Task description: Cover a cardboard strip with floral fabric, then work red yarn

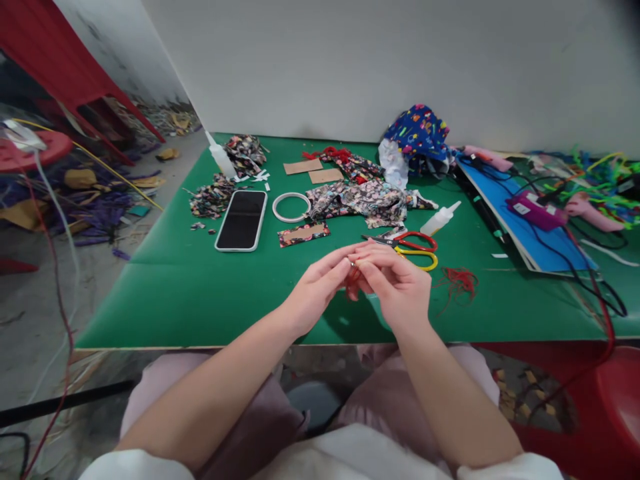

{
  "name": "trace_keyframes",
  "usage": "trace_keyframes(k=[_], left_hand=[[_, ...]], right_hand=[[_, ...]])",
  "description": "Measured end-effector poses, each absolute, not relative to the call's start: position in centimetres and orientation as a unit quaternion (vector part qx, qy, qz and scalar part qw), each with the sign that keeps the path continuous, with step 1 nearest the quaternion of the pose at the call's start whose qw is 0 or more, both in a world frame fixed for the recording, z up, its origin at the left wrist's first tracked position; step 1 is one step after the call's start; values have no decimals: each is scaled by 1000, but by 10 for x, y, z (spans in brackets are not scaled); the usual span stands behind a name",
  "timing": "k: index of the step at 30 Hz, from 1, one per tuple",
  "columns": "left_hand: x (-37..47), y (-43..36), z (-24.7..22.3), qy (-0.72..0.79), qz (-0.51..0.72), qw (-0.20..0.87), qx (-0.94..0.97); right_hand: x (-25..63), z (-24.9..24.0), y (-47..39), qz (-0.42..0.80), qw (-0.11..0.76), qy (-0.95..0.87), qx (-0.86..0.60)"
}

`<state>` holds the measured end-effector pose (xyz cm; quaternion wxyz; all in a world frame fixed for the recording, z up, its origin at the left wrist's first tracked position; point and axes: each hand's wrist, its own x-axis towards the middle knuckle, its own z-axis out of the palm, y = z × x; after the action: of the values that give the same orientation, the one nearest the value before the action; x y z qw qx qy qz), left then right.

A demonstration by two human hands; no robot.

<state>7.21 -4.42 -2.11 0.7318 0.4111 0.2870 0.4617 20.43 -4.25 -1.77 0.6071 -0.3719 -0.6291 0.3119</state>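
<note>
Above the green table's front edge, my left hand [324, 277] and my right hand [400, 283] meet with fingertips pinched together. Between them shows a bit of reddish cord [353, 273] with a small shiny spot; most of it is hidden by the fingers. Just beyond the hands lie scissors [417, 261] with one red and one yellow handle. A tangle of red thread [460, 283] rests to the right of my right hand. Farther back are a patterned fabric strip [304, 233], a pale ring [291, 207] and crumpled floral fabric [370, 202].
A phone [242, 221] lies left, near a glue bottle [221, 160] and fabric scraps [213, 197]. Another bottle [440, 219] stands by the scissors. Brown cards [325, 175] and blue patterned cloth [419, 137] are at the back. Right, a blue folder [515, 213] carries pink glue guns [593, 212] and cables.
</note>
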Motion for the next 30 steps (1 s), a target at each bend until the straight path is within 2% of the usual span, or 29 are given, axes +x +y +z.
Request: trace_keyframes(k=[4, 7, 10, 12, 13, 14, 18, 21, 24, 30], left_hand=[[69, -41, -18, 358, 449, 653, 493], [64, -37, -17, 398, 386, 598, 579], [59, -34, -17, 429, 341, 484, 682], [56, -34, -18, 449, 362, 403, 710], [56, -34, -18, 450, 382, 397, 703], [57, -35, -18, 443, 399, 423, 683], [66, -39, -19, 352, 434, 642, 525], [74, -42, -19, 310, 449, 719, 430], [77, -45, -18, 335, 454, 721, 402], [75, -47, -15, 429, 468, 584, 505]], right_hand=[[205, -18, -42, 305, 628, -605, -383], [207, -18, -40, 304, 637, -585, -399], [210, -19, -39, 308, 632, -584, -406], [211, -19, -38, 307, 625, -591, -408], [211, -19, -38, 307, 620, -596, -409], [210, -20, -37, 306, 615, -601, -409], [206, -20, -38, 293, 604, -615, -414], [205, -19, -40, 280, 604, -619, -417], [204, -18, -41, 281, 604, -620, -414], [199, -18, -42, 297, 610, -601, -423]])
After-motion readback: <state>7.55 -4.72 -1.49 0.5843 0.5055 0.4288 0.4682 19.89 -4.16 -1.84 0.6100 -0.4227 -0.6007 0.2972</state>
